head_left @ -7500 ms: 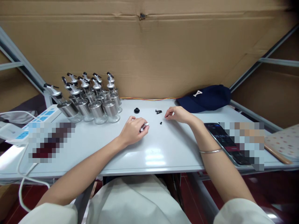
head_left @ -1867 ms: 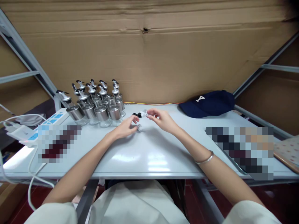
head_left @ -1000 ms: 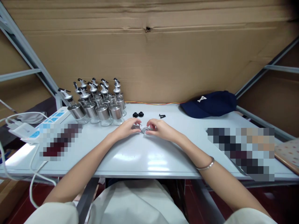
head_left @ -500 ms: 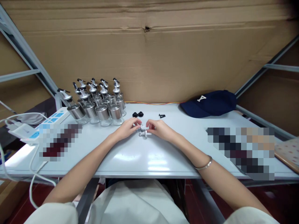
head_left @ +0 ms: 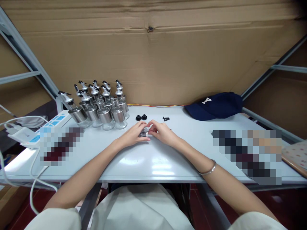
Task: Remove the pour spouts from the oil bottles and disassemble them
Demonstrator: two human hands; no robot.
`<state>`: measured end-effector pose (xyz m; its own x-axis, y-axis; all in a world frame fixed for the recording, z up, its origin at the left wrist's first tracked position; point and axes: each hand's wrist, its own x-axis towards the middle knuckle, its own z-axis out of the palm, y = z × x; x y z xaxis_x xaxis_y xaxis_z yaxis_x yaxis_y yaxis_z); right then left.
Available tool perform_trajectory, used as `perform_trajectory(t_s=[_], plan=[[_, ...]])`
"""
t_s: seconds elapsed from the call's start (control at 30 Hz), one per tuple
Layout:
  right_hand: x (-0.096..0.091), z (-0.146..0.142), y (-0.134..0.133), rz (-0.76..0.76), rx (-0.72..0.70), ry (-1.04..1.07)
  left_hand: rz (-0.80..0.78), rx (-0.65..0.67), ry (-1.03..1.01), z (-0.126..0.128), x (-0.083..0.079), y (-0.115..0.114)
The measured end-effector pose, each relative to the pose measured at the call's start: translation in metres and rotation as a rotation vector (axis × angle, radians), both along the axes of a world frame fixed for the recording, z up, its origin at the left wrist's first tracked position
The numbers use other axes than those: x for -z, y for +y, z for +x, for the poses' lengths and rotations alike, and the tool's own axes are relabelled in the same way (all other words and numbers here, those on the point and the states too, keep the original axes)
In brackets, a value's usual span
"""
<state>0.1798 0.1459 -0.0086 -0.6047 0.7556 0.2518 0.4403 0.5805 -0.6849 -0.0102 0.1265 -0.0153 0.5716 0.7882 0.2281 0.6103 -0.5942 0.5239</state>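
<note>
My left hand point(head_left: 133, 135) and my right hand point(head_left: 161, 132) meet at the middle of the pale table point(head_left: 153, 159), fingers pinched together on a small silver pourer part point(head_left: 144, 133) held between them. Two black round stoppers point(head_left: 141, 117) lie just beyond my fingertips. A small black clip point(head_left: 166, 118) lies to their right. A silver bracelet point(head_left: 207, 168) circles my right wrist.
Several glass bottles with steel sleeves and spout caps point(head_left: 100, 107) stand at the back left. A white power strip point(head_left: 35, 132) with cables lies at the left edge. A navy cap point(head_left: 216, 105) rests at the back right. Cardboard point(head_left: 153, 57) walls the back.
Both hands have closed in on the silver part and drawn together. Earlier the right hand held one silver piece up near the stoppers and brought it down to the left hand.
</note>
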Motion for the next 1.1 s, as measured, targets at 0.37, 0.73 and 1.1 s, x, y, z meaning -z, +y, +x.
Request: perform_trajectory(t_s=[0.37,0.73,1.1], plan=[[-0.012,0.014,0.007,0.106,0.11,0.074,0.024,-0.055,0.048,-0.012,-0.002,0.003],[-0.019,0.022,0.008,0.144,0.226,0.133,0.083,-0.095,-0.003,-0.013,-0.01,0.004],[-0.017,0.022,0.011,0.173,0.201,0.105,0.116,-0.144,0.068,-0.008,0.002,0.004]])
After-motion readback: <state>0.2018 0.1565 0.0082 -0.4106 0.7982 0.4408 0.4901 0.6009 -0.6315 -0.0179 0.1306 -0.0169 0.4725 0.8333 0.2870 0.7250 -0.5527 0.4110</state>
